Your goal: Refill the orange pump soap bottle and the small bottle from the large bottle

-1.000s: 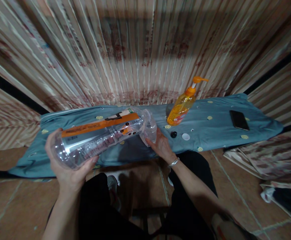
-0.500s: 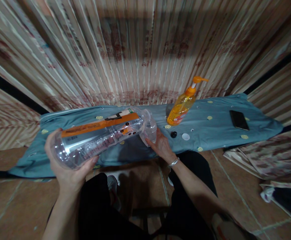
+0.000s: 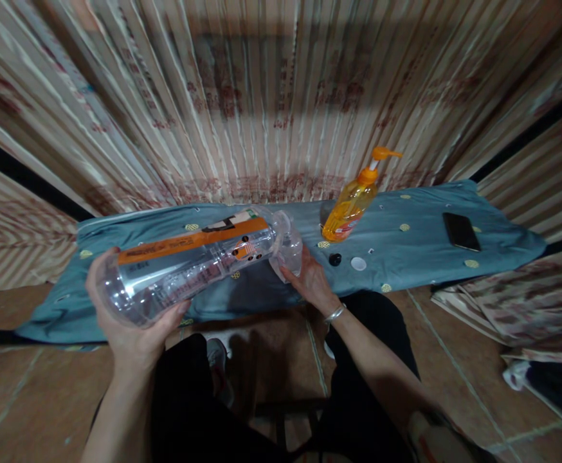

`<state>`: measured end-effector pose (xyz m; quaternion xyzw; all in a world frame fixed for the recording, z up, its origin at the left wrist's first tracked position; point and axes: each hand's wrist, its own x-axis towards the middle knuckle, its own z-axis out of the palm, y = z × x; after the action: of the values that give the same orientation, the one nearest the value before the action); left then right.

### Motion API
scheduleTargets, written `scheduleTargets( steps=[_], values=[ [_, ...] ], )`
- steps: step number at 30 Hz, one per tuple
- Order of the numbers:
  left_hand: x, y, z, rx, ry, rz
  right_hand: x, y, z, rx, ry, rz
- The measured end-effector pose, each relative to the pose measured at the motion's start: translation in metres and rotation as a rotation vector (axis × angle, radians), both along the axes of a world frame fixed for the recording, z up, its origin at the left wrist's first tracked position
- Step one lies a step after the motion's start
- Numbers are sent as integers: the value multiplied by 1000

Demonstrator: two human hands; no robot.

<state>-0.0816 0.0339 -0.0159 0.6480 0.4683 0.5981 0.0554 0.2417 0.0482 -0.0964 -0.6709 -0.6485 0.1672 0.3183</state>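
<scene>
My left hand (image 3: 134,321) is wrapped round the base of a large clear plastic bottle (image 3: 194,267) with an orange and silver label. The bottle is tilted nearly level, its neck pointing right and slightly up. At its mouth is a small clear plastic container (image 3: 287,252), gripped by my right hand (image 3: 314,280), which wears a silver bracelet. The bottle's mouth meets the container's opening; whether liquid is passing between them I cannot tell. A black cap (image 3: 335,259) and a white round lid (image 3: 358,263) lie on the cloth just right of my right hand.
An orange pump bottle (image 3: 351,209) with yellow-orange liquid stands behind the caps. To the right, a dark phone-like slab (image 3: 461,231) lies on the blue-green cloth (image 3: 420,257) covering the narrow table. Pleated curtains (image 3: 262,96) hang directly behind it.
</scene>
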Motion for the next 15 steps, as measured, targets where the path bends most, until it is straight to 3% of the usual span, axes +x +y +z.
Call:
scheduleTargets(
  steps=[15],
  values=[
    [-3,1,-3,32,5,-26,2,2,-8,69,5,2]
  ],
)
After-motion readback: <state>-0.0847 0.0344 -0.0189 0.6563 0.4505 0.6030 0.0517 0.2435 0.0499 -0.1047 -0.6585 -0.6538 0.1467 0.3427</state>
